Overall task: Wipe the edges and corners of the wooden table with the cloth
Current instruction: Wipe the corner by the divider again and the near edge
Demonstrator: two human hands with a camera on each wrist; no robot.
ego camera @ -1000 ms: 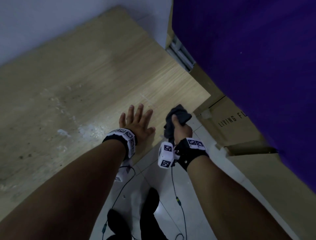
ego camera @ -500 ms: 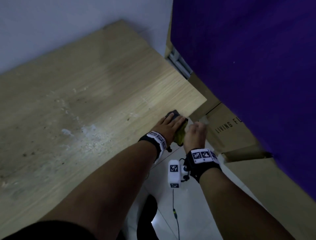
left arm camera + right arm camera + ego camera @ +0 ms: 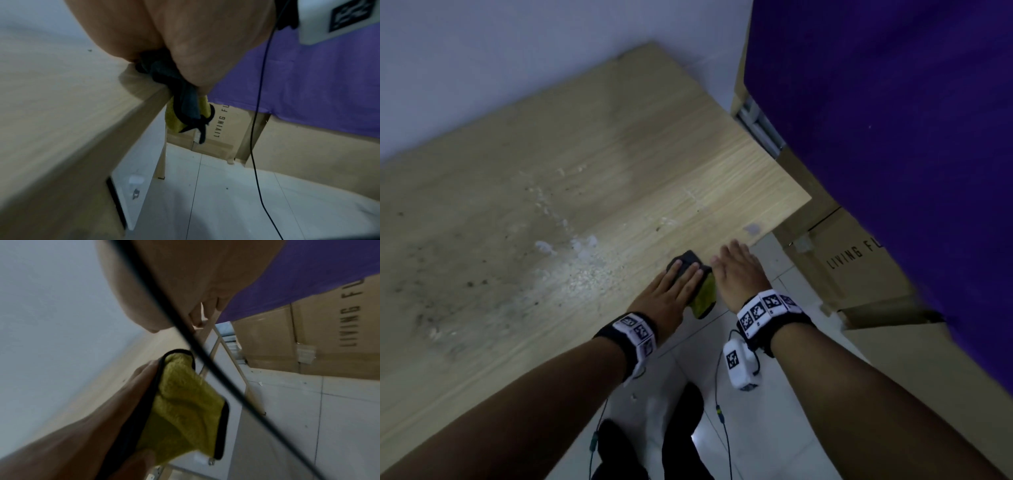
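Head view: the left hand (image 3: 671, 291) lies flat with straight fingers pressing the cloth (image 3: 697, 286) onto the near edge of the counter (image 3: 551, 205). The right hand (image 3: 739, 270) rests just beside it, fingers relaxed, grasping nothing.

Left wrist view: the cloth (image 3: 185, 110), grey with a yellow face, drapes over the counter edge (image 3: 144, 104) beneath the palm.

Right wrist view: the cloth (image 3: 185, 410) hangs below the left hand (image 3: 131, 386); a cardboard box (image 3: 308, 337) stands behind.
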